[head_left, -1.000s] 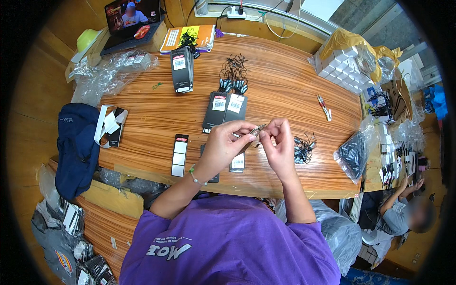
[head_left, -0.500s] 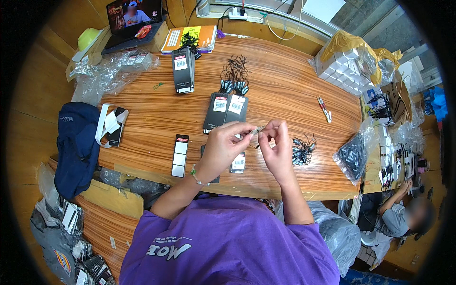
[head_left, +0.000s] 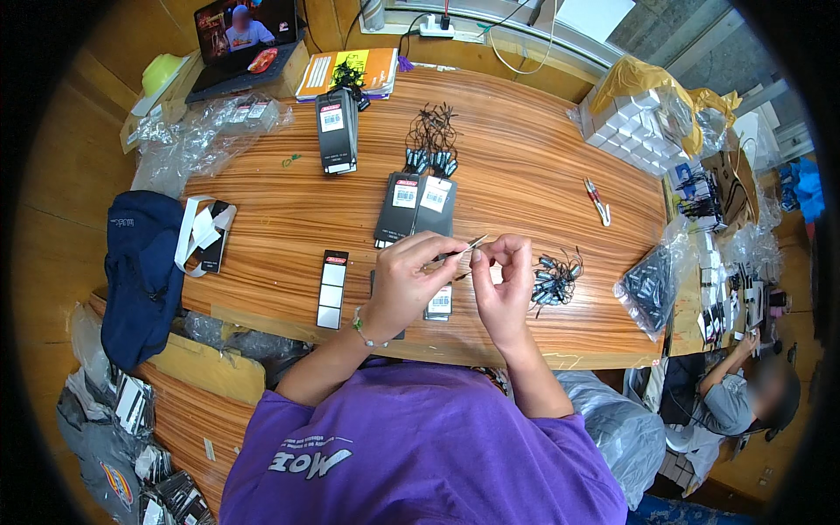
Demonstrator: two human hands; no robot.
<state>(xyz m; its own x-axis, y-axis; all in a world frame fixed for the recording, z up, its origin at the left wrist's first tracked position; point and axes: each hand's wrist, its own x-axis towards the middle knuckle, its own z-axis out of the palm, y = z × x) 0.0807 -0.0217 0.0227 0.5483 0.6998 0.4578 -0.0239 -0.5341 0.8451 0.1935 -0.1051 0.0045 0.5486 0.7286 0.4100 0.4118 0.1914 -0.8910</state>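
Note:
Over the front middle of the table, my left hand [head_left: 409,278] is closed in a pinch on a thin piece with a pale edge [head_left: 476,241], seen almost edge-on. Close to its tip, my right hand [head_left: 503,284] has thumb and fingers pressed together; whatever lies in them is too small to make out. Beneath my hands lie black hang tags with white labels, one small stack [head_left: 439,303] partly covered by my left hand. Beyond them rest two larger stacks of black tags [head_left: 402,199] with looped black cords [head_left: 432,131]. A bundle of black cords [head_left: 556,278] lies right of my right hand.
A long black tag with white panels [head_left: 332,290] lies left. Farther back are another tag stack [head_left: 336,131] and a laptop [head_left: 241,44]. Snips [head_left: 598,201], a plastic bag of black pieces [head_left: 650,289] and white boxes [head_left: 632,127] are right. A person [head_left: 735,394] sits far right.
My hands have drawn slightly apart, the left moving a little left. The thin piece now sticks out from my left fingers, turned more edge-on.

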